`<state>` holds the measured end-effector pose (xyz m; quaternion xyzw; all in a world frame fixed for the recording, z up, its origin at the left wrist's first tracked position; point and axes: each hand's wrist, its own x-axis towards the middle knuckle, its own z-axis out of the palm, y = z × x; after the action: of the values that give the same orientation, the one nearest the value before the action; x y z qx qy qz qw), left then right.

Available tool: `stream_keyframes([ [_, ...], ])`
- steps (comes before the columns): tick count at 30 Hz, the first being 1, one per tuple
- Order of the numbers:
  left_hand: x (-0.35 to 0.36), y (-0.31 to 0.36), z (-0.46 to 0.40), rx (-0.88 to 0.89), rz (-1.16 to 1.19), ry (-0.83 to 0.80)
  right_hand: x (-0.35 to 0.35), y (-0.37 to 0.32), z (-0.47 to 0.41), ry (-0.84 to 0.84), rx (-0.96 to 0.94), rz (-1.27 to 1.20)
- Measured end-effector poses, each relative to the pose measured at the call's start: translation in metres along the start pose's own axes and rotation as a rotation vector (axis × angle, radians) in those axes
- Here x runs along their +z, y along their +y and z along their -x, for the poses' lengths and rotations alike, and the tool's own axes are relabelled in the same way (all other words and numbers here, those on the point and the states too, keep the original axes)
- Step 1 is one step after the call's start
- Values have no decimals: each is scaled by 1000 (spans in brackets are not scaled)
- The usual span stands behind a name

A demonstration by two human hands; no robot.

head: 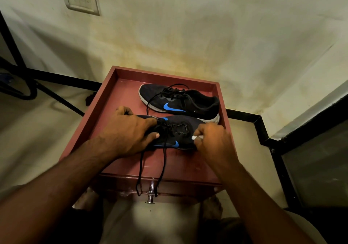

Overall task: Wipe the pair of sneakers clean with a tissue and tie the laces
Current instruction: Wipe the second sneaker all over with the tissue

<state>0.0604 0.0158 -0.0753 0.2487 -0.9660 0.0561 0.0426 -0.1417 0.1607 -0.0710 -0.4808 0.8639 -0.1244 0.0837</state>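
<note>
Left hand [130,132] gripping near sneaker [180,131], right hand [211,140] fingers pinching tissue [196,137] — laces [162,161] untied

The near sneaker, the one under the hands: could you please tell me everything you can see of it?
The near sneaker is dark, fabric-looking, with blue swooshes. It lies across the red tray, in front of the far sneaker. Its black laces are untied and trail over the tray's front edge. The left hand grips one end; the right hand presses a white tissue to the other.

Two sneakers [175,131] in tray [111,91], one [180,100] behind, laces [162,168] perhaps overhanging front
</note>
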Motion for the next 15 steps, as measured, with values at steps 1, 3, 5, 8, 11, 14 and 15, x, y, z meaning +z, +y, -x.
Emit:
stream_keyframes([
  [1,0,0,0,2,-7,1,5,-7,7,-13,-61,-68],
  [3,0,1,0,5,-16,-2,15,-21,20,-24,-206,-167],
  [5,0,1,0,4,-17,-1,19,-23,17,-67,-238,-124],
  [8,0,0,2,0,-1,-3,7,-10,-8,-128,-28,128],
  [11,0,-1,1,0,1,-11,0,0,-11,-3,59,209],
  [14,-1,1,0,-2,-14,-5,13,-16,12,-12,-100,-22],
  [15,-1,1,0,-2,-16,-3,16,-23,20,-7,-171,-115],
])
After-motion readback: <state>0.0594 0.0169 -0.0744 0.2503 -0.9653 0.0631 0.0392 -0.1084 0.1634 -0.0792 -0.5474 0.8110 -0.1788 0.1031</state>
